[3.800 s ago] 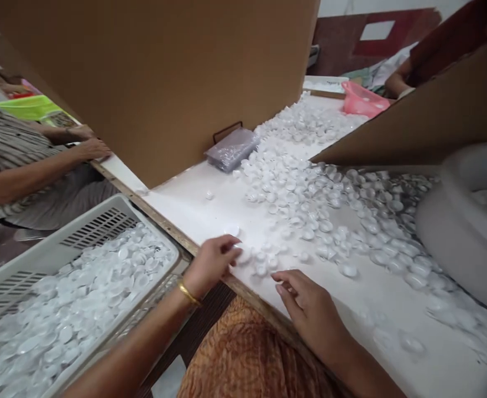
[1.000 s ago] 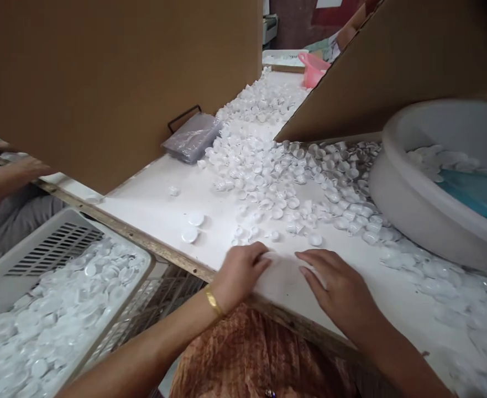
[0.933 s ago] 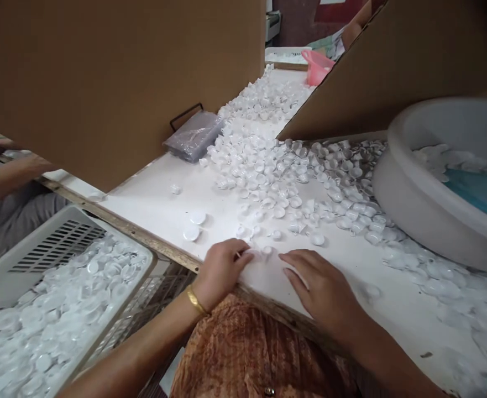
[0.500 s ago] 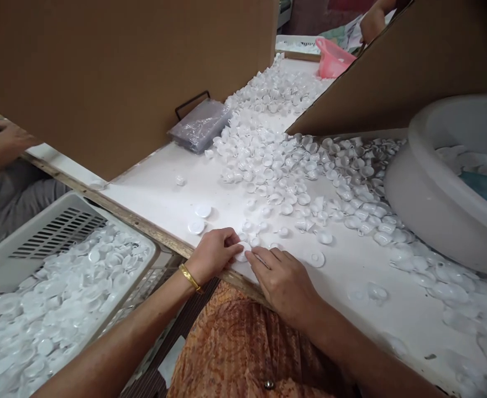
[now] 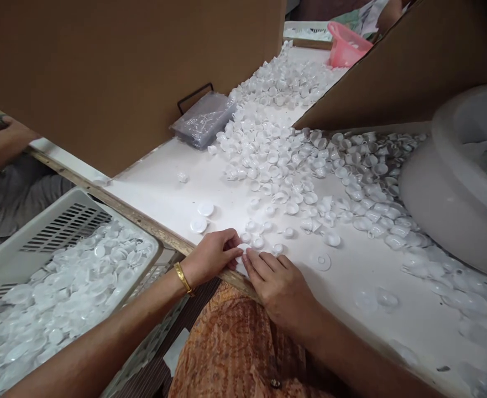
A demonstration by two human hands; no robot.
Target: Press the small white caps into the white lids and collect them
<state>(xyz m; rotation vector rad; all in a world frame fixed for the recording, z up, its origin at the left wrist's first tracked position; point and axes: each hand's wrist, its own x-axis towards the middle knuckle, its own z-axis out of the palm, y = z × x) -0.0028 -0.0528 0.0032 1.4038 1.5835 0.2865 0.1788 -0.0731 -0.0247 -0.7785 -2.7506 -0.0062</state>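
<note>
Near the table's front edge, my left hand (image 5: 215, 254) pinches a small white saucer (image 5: 244, 248) between thumb and forefinger. My right hand (image 5: 282, 284) has its fingertips on the saucer's right side, its other fingers bent together over the table. My fingers cover part of the saucer. Just beyond them lie several tiny white round pieces (image 5: 258, 242), too small to make out fully. Two white saucers (image 5: 199, 224) rest to the left, and another saucer (image 5: 321, 261) lies flat to the right.
A heap of small white cups (image 5: 263, 149) spreads across the white table. Brown cardboard panels (image 5: 122, 72) stand at left and right. A large pale tub (image 5: 438, 193) is on the right, a pink basket (image 5: 346, 47) at the back. The crate (image 5: 67, 218) at left holds white pieces. Another person's hand (image 5: 13, 135) shows.
The view has shifted slightly, so the tub and heap sit farther right. Both hands stay at the saucer, with my right fingertips a little farther over it.
</note>
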